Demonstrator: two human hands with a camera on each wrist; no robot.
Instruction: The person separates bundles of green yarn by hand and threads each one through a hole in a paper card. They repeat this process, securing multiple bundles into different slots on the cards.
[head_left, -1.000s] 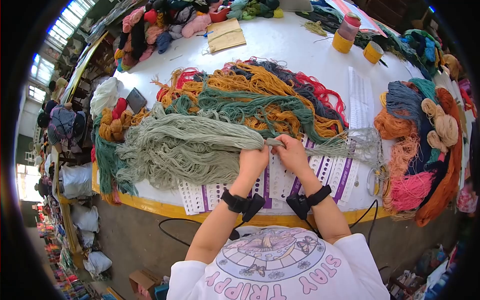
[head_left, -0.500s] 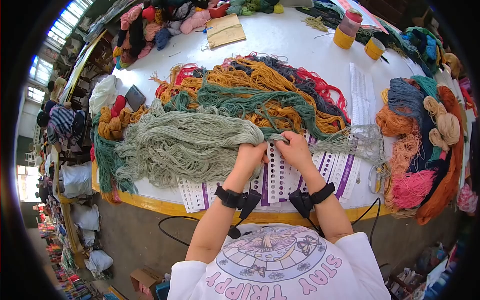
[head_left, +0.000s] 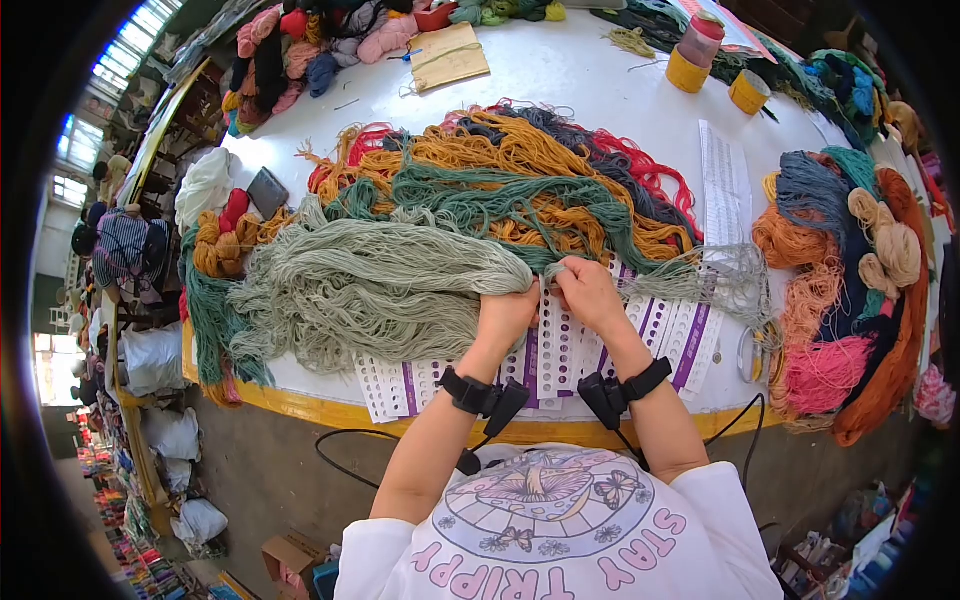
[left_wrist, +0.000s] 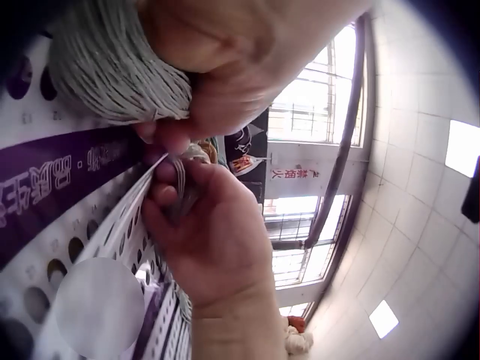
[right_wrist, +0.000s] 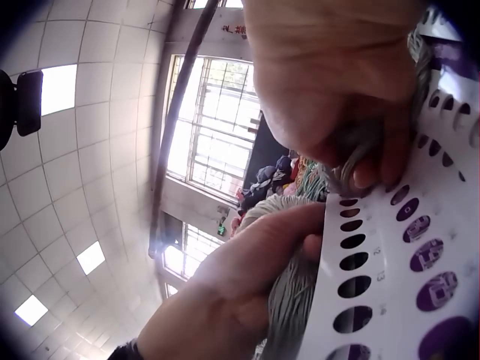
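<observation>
A thick bundle of grey-green yarn (head_left: 390, 290) stretches across the table front. My left hand (head_left: 508, 318) grips its right end, fingers curled round the strands. In the right wrist view, the thumb of that hand lies at the edge of a white punched card (right_wrist: 356, 262), which has a row of holes and purple print. My right hand (head_left: 590, 297) pinches a thin lock of the same yarn (right_wrist: 352, 169) close to the card's upper end. The left wrist view shows these strands (left_wrist: 180, 180) between the right fingers. Both hands' fingertips are close together and partly hidden.
Several punched cards (head_left: 690, 340) lie fanned under the hands. Behind them are heaped orange yarn (head_left: 450, 160) and dark green yarn (head_left: 480, 200). More skeins (head_left: 825, 370) lie at the right, near scissors (head_left: 745, 355). A phone (head_left: 267, 192) and yellow-taped jars (head_left: 688, 72) are further back.
A second ago a strand was stretched between the hands; then the hands spread slightly and a punched card showed upright between them. Now the fingertips are closer together again at the card's top.
</observation>
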